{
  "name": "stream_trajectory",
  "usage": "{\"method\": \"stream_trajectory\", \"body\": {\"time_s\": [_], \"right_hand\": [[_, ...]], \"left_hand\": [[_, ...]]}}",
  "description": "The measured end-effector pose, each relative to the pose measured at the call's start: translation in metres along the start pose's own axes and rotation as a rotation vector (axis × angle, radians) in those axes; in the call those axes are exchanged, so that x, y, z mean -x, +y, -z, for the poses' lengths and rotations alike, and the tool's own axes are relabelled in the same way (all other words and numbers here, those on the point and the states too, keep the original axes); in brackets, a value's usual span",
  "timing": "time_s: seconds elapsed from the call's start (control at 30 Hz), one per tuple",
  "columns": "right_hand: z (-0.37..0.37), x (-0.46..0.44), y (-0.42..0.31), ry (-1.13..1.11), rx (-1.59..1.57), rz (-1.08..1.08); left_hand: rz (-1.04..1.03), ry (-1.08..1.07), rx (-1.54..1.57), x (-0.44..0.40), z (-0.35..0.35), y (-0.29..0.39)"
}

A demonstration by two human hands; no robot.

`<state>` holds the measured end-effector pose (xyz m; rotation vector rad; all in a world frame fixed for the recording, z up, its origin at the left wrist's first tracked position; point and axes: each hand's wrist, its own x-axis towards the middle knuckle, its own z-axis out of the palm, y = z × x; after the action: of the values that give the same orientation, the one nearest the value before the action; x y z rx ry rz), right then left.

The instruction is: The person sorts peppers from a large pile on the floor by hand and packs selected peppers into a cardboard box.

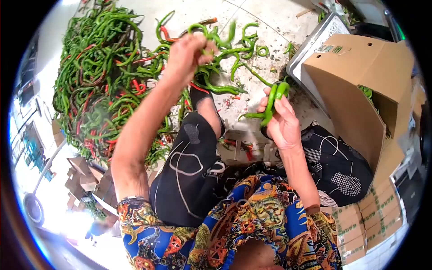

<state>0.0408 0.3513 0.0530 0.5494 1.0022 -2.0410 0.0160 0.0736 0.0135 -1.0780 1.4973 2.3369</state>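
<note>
My right hand [286,122] is closed around a few long green chili peppers [271,104], which curl up over the fingers. Over the loose peppers on the floor, my left hand [189,56] is slightly blurred, its fingers pinched together. A green chili pepper shows between and beside those fingers, though its ends are hard to make out. Under and around the left hand lie curled green chili peppers [220,89] and a few red ones.
A large heap of green and red peppers [96,67] covers the floor at the left. To the right stand an open cardboard box [346,67] and a metal-rimmed tray or scale [310,45]. Taped cartons [366,220] are at the lower right. Pepper scraps dot the floor [270,27].
</note>
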Motion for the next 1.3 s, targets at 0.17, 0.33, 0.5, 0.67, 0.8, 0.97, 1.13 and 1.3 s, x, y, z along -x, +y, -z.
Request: {"method": "stream_trajectory", "body": {"time_s": [0.17,0.33,0.5,0.67,0.8,0.97,1.13,1.3], "right_hand": [[-0.008,-0.002,0.01,-0.013,0.204,0.074],[0.007,-0.006,0.022,0.094,0.202,0.06],[0.031,-0.012,0.028,0.254,0.13,0.044],[0.03,-0.015,0.035,0.247,0.233,-0.014],[0.042,-0.022,0.041,0.263,0.18,-0.02],[0.05,-0.027,0.043,0.338,0.124,-0.01],[0.041,-0.031,0.027,0.323,0.066,0.035],[0.049,-0.03,0.023,0.31,0.037,0.042]], "left_hand": [[0.306,-0.26,-0.254,0.079,-0.038,-0.03],[0.364,-0.636,-0.503,0.075,-0.044,-0.052],[-0.704,-0.051,-1.247,0.015,-0.005,-0.099],[-0.956,0.122,-1.72,-0.051,0.002,-0.107],[-0.968,0.153,-1.713,-0.076,0.003,-0.113],[-1.007,0.067,-1.184,-0.04,-0.023,-0.093],[-0.654,-0.684,-0.841,0.04,-0.05,-0.091],[-0.793,-0.141,-0.988,-0.03,0.0,-0.074]]}}
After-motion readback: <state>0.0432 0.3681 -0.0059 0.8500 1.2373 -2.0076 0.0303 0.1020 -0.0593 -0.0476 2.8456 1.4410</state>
